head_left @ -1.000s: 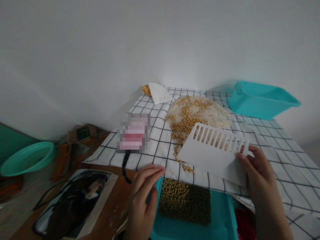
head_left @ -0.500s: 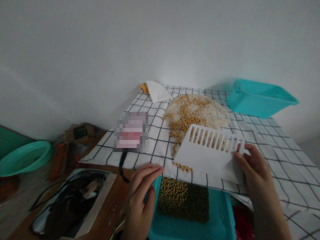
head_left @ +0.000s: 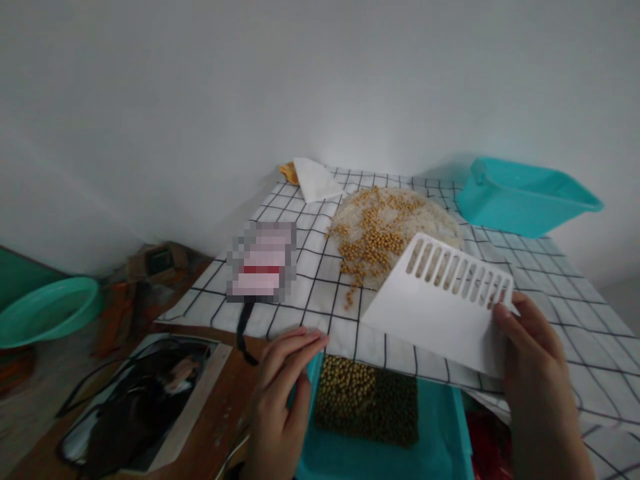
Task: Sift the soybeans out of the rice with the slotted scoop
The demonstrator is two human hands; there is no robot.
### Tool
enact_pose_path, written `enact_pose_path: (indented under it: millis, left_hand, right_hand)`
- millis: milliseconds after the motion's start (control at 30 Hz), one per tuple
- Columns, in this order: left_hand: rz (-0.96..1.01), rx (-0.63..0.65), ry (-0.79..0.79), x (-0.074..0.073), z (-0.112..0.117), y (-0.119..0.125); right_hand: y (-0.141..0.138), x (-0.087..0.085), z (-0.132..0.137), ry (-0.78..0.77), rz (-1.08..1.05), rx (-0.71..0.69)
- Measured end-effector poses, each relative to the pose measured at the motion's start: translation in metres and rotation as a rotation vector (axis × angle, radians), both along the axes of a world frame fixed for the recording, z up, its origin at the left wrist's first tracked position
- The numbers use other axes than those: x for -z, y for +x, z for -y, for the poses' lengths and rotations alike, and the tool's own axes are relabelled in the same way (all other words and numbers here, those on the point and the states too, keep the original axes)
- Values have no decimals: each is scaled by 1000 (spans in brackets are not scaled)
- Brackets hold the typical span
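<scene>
My right hand grips a white slotted plastic scraper by its right end, holding it tilted over the checked cloth. A pile of white rice mixed with soybeans lies just beyond the scraper. My left hand clasps the left rim of a teal tub held under the table's front edge. The tub contains soybeans and green beans.
A second teal tub stands at the back right of the table. A white folded cloth lies at the back. A blurred card rests on the left of the cloth. A teal basin sits low at the far left.
The scraper has swung right and lifted off the cloth. The few soybeans near the front edge are gone from the cloth. My left hand has stayed on the tub.
</scene>
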State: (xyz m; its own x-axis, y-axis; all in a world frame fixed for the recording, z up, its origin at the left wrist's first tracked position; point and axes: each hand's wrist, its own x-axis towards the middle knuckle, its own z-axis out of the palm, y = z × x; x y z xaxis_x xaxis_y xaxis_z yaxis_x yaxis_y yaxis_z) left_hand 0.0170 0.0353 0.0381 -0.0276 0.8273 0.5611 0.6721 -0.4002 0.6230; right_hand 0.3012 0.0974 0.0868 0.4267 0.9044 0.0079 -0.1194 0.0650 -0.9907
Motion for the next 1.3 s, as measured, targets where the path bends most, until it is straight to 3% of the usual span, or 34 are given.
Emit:
enact_pose_path:
  millis: [333, 633, 1033, 1300]
  left_hand:
    - [-3, 1, -16, -2, 1, 0]
    - [-5, 11, -19, 0, 1, 1]
    - [3, -7, -19, -1, 0, 1]
    - [4, -18, -14, -2, 0, 1]
  right_hand:
    - [1, 8, -2, -69, 161, -144]
    - [-2, 11, -6, -17, 132, 61]
    - [1, 9, -3, -38, 122, -103]
    - [1, 9, -1, -53, 157, -123]
